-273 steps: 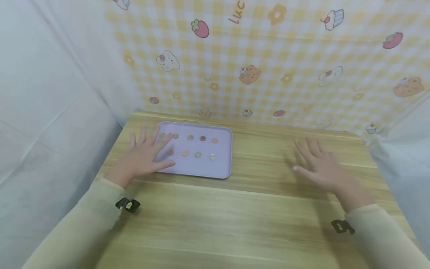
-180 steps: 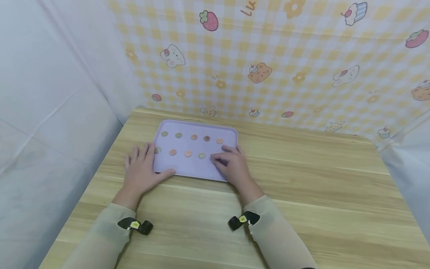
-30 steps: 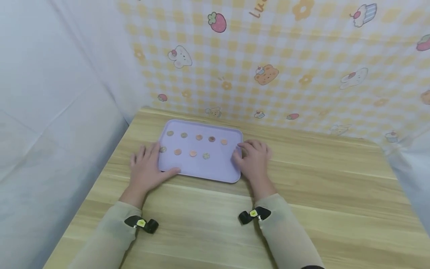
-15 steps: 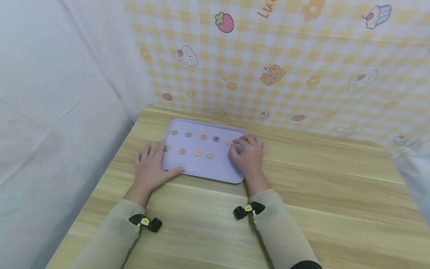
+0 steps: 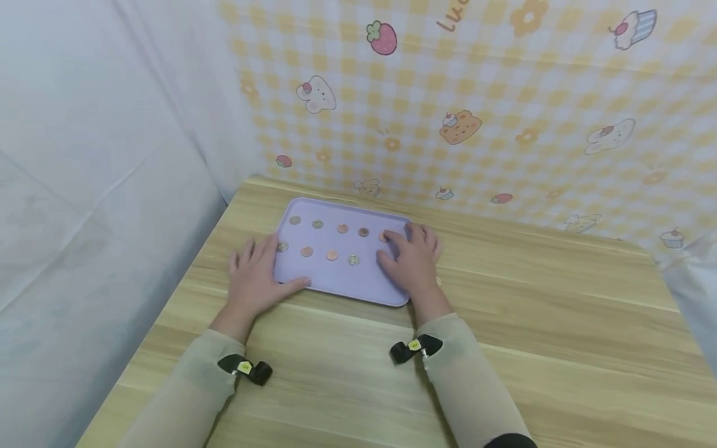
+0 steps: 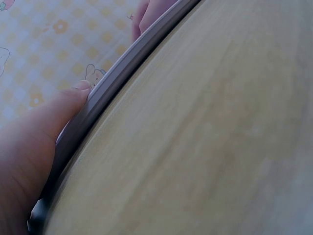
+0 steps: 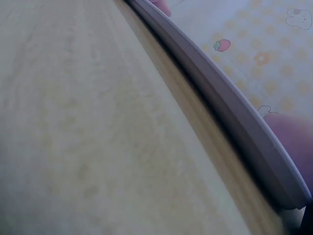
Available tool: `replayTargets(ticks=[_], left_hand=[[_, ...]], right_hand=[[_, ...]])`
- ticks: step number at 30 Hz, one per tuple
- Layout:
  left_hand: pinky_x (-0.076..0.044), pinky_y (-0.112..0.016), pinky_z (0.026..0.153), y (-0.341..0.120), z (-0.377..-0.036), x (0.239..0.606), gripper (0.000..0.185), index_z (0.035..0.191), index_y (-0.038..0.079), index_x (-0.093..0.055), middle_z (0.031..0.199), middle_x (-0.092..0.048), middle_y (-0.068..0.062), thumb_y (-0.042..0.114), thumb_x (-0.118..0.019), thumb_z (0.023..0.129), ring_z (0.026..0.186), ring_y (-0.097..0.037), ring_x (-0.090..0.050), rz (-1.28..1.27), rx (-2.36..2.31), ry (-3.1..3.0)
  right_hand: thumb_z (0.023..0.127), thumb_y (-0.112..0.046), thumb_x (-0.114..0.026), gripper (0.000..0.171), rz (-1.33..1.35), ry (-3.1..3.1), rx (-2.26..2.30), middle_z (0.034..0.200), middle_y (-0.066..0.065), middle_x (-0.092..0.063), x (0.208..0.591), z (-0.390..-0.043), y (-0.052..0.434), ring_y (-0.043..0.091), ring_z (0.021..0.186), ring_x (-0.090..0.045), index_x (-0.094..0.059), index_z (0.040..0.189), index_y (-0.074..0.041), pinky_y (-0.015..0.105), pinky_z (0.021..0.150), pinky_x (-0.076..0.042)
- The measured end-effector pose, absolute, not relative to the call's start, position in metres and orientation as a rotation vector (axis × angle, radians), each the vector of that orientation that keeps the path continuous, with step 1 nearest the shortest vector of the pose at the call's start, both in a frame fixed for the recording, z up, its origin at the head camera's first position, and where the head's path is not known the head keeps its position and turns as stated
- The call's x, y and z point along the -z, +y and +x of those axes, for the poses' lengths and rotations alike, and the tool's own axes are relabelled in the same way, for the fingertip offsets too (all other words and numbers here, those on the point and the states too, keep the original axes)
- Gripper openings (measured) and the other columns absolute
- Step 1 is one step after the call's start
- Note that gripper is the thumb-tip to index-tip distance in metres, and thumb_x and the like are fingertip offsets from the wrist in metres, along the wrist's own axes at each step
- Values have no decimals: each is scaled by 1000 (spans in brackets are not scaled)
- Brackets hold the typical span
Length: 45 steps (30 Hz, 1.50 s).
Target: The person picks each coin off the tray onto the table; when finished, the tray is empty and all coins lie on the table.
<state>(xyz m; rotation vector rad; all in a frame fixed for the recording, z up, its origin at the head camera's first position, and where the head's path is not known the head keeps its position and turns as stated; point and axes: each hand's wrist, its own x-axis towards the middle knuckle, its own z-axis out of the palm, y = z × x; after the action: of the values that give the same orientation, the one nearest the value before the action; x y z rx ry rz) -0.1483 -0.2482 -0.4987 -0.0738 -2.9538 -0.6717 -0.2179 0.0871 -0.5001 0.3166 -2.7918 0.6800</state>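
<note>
A lilac tray (image 5: 358,286) lies on the table, bearing two rows of small coins. My left hand (image 5: 254,283) rests against its left edge, thumb laid along the front rim, near a dull coin (image 5: 282,247). Over the tray's right end is my right hand (image 5: 414,264), its index fingertip on a copper coin (image 5: 383,237) at the end of the far row, thumb held apart. A dark brown coin (image 5: 363,232) is beside that one. At the right end of the near row sits a silvery coin (image 5: 354,260). The wrist views show only the tray's rim, not the coins.
A small pale coin (image 5: 439,281) lies on the wooden table (image 5: 532,311), just right of my right wrist. Behind the table hangs a yellow checked cloth (image 5: 414,87); a white sheet (image 5: 112,155) closes the left side.
The near row's right-end coin, pinched by my right hand earlier, has left the tray; one now lies on the table to the right. My right hand has returned over the tray's far-right coin.
</note>
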Motion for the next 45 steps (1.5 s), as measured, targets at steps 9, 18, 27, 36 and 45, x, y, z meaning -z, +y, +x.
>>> replayTargets(ticks=[9, 18, 27, 36, 45], left_hand=[[0, -77, 120, -249, -148, 499, 133, 169, 4, -23, 170, -34, -20, 86, -71, 77, 156, -55, -17, -71, 660, -2956], [1, -76, 120, -250, -150, 500, 132, 170, 5, -23, 170, -35, -20, 87, -70, 77, 156, -54, -17, -69, 666, -2957], [1, -77, 120, -249, -150, 499, 132, 170, 5, -24, 170, -35, -19, 86, -71, 77, 156, -54, -17, -69, 683, -2950], [0, -76, 120, -247, -152, 496, 132, 169, 5, -24, 169, -35, -20, 87, -71, 77, 157, -53, -16, -74, 685, -2957], [-1, -77, 120, -249, -150, 498, 131, 169, 5, -26, 168, -37, -20, 86, -72, 77, 156, -53, -18, -80, 691, -2944]], right_hand=[[101, -41, -68, 30, 264, -2757, -756, 158, 19, -48, 499, -218, 85, 44, 150, -25, -81, 121, -23, 62, 122, -6], [102, -40, -71, 25, 212, -2768, -822, 156, 15, -50, 497, -218, 83, 40, 151, -24, -82, 113, -20, 61, 122, -8], [96, -37, -77, 24, 164, -2797, -955, 158, 13, -50, 493, -222, 84, 39, 153, -23, -82, 105, -14, 61, 122, -12], [84, -31, -80, 20, 157, -2799, -987, 158, 13, -50, 494, -223, 87, 41, 154, -21, -80, 93, -13, 63, 121, -11], [87, -23, -78, 11, 313, -2680, -976, 146, 13, -60, 496, -218, 84, 42, 148, -32, -71, 91, -14, 65, 119, -14]])
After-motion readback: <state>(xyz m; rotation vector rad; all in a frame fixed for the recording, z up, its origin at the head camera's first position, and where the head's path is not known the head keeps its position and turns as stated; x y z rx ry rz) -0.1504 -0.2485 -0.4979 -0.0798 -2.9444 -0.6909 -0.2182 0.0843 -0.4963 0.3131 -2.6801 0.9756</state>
